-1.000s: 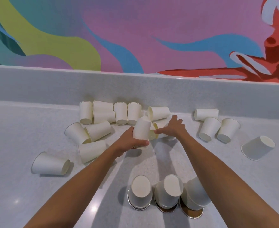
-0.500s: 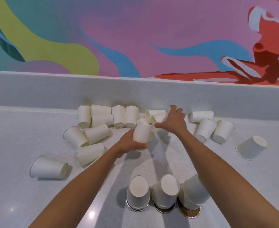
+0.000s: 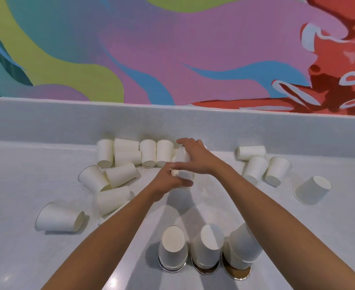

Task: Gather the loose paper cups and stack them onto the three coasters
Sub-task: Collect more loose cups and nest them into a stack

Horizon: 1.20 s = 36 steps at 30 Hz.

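right hand (image 3: 195, 158) has reached farther back, spread wide; left hand (image 3: 168, 183) grips a cup (image 3: 183, 175) (blurred).

Café-like spot: speckled white counter (image 3: 26, 185) beneath colourful wall mural (image 3: 151, 49).

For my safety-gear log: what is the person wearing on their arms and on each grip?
Nothing shows. The left arm and the right arm are bare up to the frame edge, with no sleeve in view. The left grip and the right grip wear no gloves; no watch, band or ring is visible, though blur softens detail.
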### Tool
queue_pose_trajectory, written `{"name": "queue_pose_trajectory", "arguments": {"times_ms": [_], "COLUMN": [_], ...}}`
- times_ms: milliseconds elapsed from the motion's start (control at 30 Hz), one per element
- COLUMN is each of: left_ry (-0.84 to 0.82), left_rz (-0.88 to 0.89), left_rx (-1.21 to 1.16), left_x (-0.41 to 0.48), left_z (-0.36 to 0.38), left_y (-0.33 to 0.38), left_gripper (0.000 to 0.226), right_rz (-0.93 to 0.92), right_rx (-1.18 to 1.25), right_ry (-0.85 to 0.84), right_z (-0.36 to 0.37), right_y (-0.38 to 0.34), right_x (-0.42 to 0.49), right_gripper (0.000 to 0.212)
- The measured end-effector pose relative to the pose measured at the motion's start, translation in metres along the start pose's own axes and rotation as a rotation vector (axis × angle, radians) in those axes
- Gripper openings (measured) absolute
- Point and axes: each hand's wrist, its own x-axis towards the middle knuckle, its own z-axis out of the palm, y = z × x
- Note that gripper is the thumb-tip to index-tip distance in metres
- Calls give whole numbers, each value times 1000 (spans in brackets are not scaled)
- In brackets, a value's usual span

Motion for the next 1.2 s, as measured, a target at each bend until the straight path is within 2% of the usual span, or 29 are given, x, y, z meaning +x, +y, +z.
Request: {"name": "queue_pose_trajectory", "arguments": {"times_ms": [100, 267, 367, 433, 467, 533, 633, 800, 967, 1067, 1133, 1200], "left_ry": [-12, -73, -11, 34, 51, 89, 120, 140, 140, 149, 170, 187], "left_rz": [-65, -148, -152, -154, -153, -138, -114, -103, -98, -111, -138, -151], "left_rx": [-71, -184, -155, -153, -158, -160, -176, -170, -143, -144, -126, -110], "left_x": [-2, -4, -4, -3, -2, -2, -1, 1, 0, -2, -2, -2], "left_z": [0, -8, -18, -25, -28, -32, -34, -37, -37, -37, -36, -34], "left_y": [-5, -10, -13, -16, -17, -19, -20, -28, -26, -26, -27, -25], "left_gripper": [91, 46, 51, 62, 68, 70, 66, 55, 48, 58, 71, 69], "right_rz": [58, 110, 153, 235, 284, 362, 403, 423, 519, 537, 509, 467], "right_rx": [165, 345, 410, 326, 236, 68, -27, 44, 109, 226, 436, 662], "right_ry": [5, -82, 60, 158, 147, 22, -107, -187, -266, -155, 11, 146], "right_z": [0, -4, -4, 1, 4, 17, 39, 64, 58, 38, 23, 11], "right_y": [-1, 3, 8, 17, 22, 31, 37, 37, 38, 37, 35, 32], "right_x": [5, 14, 23, 30, 33, 38, 42, 46, 41, 37, 36, 36], "right_gripper": [63, 48, 37, 33, 36, 50, 74, 100, 106, 105, 93, 85]}}
